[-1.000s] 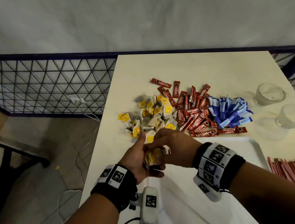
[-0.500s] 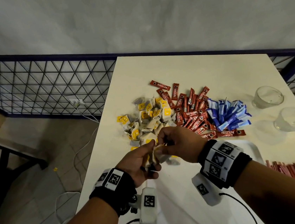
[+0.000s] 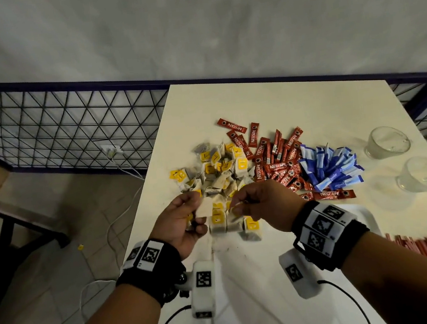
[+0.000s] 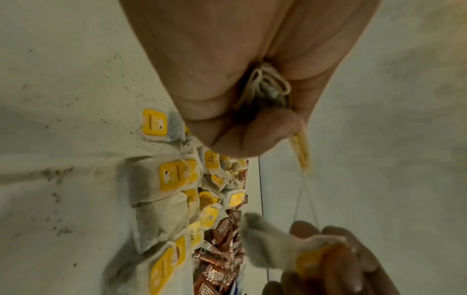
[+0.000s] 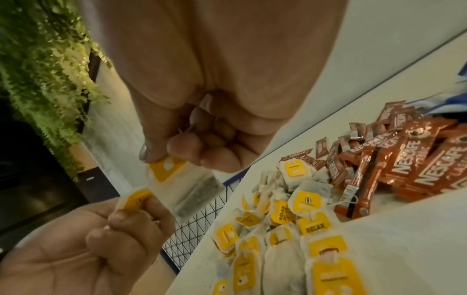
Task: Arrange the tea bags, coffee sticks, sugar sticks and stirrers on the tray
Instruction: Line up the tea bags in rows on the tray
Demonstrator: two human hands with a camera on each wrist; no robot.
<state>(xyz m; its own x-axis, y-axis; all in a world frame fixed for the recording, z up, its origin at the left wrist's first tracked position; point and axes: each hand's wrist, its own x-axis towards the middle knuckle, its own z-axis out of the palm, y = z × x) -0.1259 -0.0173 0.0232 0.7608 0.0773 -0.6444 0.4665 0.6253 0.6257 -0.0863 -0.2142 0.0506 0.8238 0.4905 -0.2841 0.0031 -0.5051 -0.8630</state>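
Both hands, now parted, each pinching perhaps one soft papery, yellow-tagged tea bag: left hand (image 3: 179, 220), right hand (image 3: 261, 204).

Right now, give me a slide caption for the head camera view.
Left hand and right hand each pinch a yellow-tagged paper tea bag above the tea bag pile.

Both forearms reach forward, wrists banded, hands raised side by side, close but apart. Left hand (image 3: 180, 222) palm turned inward, fingers (image 5: 131, 223) curled tight, thumb on top, pinching. Right hand (image 3: 261, 204) knuckles up, thumb and forefinger pinched together, other fingers (image 4: 336, 265) folded under toward palm.
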